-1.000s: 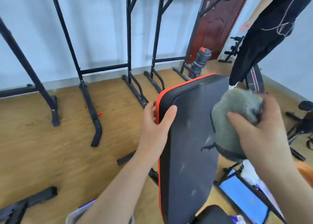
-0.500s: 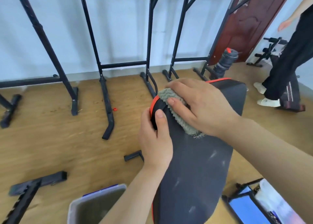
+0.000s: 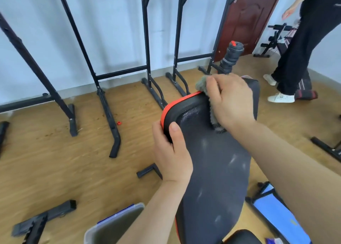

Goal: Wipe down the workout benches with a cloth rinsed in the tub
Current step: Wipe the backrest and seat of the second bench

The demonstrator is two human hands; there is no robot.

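A black workout bench pad [image 3: 217,166] with an orange-red edge slopes up in front of me, marked with pale dusty streaks. My left hand [image 3: 171,151] grips its upper left edge, thumb on top of the pad. My right hand [image 3: 230,100] holds a grey fluffy cloth [image 3: 202,84] and presses it on the pad's top end; most of the cloth is hidden under the hand. The grey plastic tub [image 3: 114,225] stands on the floor at the lower left, partly behind my left forearm.
Black steel rack frames [image 3: 147,63] stand along the white wall on the wooden floor. A stacked dumbbell [image 3: 230,59] leans near a dark red door. A person in black [image 3: 302,46] stands at the right beside another bench. A blue-topped frame [image 3: 276,216] lies at the lower right.
My right hand brought the cloth from the air onto the pad's top left corner, then slid it right along the top end. The wiped corner now looks wet. My left hand kept its grip.
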